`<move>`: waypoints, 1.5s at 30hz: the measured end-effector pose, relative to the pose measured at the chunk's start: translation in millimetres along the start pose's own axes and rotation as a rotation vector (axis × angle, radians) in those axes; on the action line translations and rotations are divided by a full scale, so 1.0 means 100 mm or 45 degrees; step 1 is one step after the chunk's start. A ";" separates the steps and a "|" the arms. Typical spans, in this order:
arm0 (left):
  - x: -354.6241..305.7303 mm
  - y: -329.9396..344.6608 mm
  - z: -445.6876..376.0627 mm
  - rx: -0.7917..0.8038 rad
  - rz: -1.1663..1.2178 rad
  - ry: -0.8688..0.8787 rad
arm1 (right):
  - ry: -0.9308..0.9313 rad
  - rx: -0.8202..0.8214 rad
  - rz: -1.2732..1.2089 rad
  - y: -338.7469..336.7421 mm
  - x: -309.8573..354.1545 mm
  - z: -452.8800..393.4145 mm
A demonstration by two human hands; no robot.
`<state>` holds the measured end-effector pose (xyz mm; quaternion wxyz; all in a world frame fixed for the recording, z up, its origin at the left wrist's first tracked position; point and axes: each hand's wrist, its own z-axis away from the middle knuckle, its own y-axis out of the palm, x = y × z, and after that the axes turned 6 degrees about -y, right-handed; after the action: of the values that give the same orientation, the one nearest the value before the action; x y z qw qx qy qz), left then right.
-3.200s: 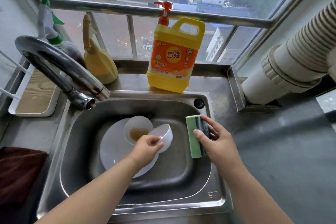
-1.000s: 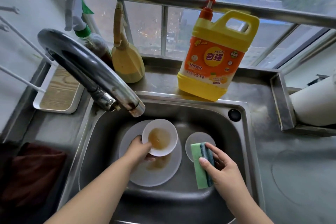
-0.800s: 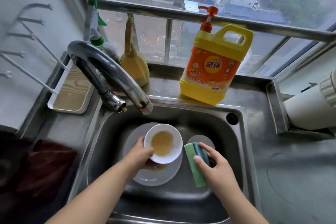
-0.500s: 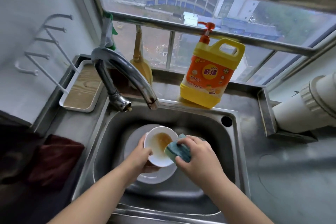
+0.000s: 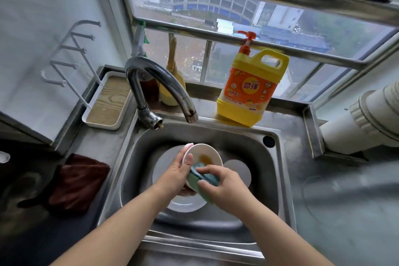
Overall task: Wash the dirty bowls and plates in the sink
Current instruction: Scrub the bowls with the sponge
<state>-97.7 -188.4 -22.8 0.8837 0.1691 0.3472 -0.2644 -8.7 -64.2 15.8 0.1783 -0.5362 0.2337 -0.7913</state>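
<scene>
The lower edge of the white bowl [image 5: 208, 155] is lying hidden behind both hands, and the large white plate [image 5: 163, 165] under it is showing only as a pale crescent on the left and a slice below the wrists. A second small white dish [image 5: 239, 168] is peeking out to the right of the bowl, half covered by the right hand [image 5: 224, 190]. The sponge [image 5: 201, 176] is mostly buried too; only a blue-green patch is showing between the fingers [image 5: 207, 171], so its full shape is hard to make out.

The left hand [image 5: 176, 176] is gripping the bowl by its rim, thumb curled over the near edge and the other fingers out of sight beneath it. The bowl is being held tilted above the plate inside the steel sink [image 5: 269, 179], with a brown stain (sauce or broth, I cannot tell which) sitting in its bottom. The right hand's fingers are curling around the sponge and pressing it into the bowl's inner wall.

The faucet [image 5: 159, 84] is arching over the basin, with no water visible at its spout. A yellow detergent jug [image 5: 250, 88] is standing on the counter [image 5: 336, 201] behind the sink.
</scene>
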 end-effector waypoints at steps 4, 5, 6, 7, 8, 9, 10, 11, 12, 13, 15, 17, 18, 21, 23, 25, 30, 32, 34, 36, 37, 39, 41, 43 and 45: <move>-0.06 -0.08 0.01 0.009 -0.151 0.038 | -0.261 0.248 0.437 -0.10 -0.04 0.02; -0.07 -0.10 0.02 0.029 -0.202 0.043 | -0.322 0.300 0.582 -0.15 -0.06 0.00; -0.09 -0.11 0.03 0.043 -0.248 0.039 | -0.371 0.355 0.715 -0.20 -0.08 -0.02; -0.11 -0.12 0.03 0.052 -0.287 0.021 | -0.431 0.398 0.821 -0.26 -0.09 -0.05; -0.13 -0.12 0.04 0.062 -0.316 -0.012 | -0.508 0.435 0.923 -0.32 -0.07 -0.08; -0.16 -0.12 0.04 0.079 -0.340 -0.055 | -0.592 0.450 1.042 -0.38 -0.06 -0.12; -0.20 -0.12 0.04 0.100 -0.358 -0.101 | -0.670 0.439 1.160 -0.43 -0.07 -0.16; -0.23 -0.13 0.04 0.125 -0.379 -0.145 | -0.752 0.427 1.260 -0.47 -0.07 -0.20; -0.26 -0.14 0.04 0.152 -0.398 -0.181 | -0.850 0.398 1.350 -0.50 -0.05 -0.23; -0.29 -0.15 0.04 0.181 -0.411 -0.218 | -0.950 0.388 1.422 -0.54 -0.03 -0.26; -0.32 -0.18 0.04 0.222 -0.435 -0.287 | -1.183 0.346 1.498 -0.59 0.00 -0.31; -0.30 -0.20 0.05 0.230 -0.460 -0.294 | -1.244 0.322 1.514 -0.60 -0.02 -0.32; -0.29 -0.20 0.06 0.223 -0.462 -0.270 | -1.223 0.287 1.511 -0.57 -0.05 -0.32; -0.22 -0.20 0.04 0.172 -0.404 -0.187 | -0.978 0.219 1.490 -0.41 -0.12 -0.25; -0.19 -0.18 0.04 0.145 -0.340 -0.140 | -0.765 0.216 1.436 -0.31 -0.14 -0.19; -0.16 -0.14 0.05 0.096 -0.303 -0.096 | -0.615 0.201 1.374 -0.23 -0.10 -0.14; -0.08 -0.01 0.07 0.015 -0.236 -0.039 | -0.094 0.228 0.812 -0.14 0.14 -0.04; -0.05 0.02 0.09 0.006 -0.198 -0.047 | 0.126 0.238 0.540 -0.19 0.21 -0.07; -0.03 0.05 0.11 0.006 -0.158 -0.038 | 0.351 0.196 0.136 -0.24 0.21 -0.13; -0.01 0.08 0.12 0.008 -0.125 -0.012 | 0.526 0.081 -0.254 -0.28 0.22 -0.16; 0.00 0.10 0.13 0.014 -0.116 0.011 | 0.545 0.019 -0.364 -0.28 0.22 -0.18; -0.01 0.13 0.13 0.020 -0.085 0.044 | 0.472 -0.034 -0.368 -0.22 0.21 -0.16; -0.06 0.13 0.12 -0.004 -0.055 0.071 | 0.331 -0.010 -0.277 -0.13 0.21 -0.10; -0.13 0.10 0.10 -0.049 -0.068 0.082 | 0.209 0.108 -0.228 -0.07 0.21 -0.03; -0.20 0.07 0.09 -0.069 -0.104 0.079 | 0.130 0.196 -0.164 -0.08 0.21 0.03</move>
<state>-101.2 -180.4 -1.4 0.8652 0.1390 0.3881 -0.2854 -13.4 -69.6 37.1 0.1555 -0.4937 0.1460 -0.8431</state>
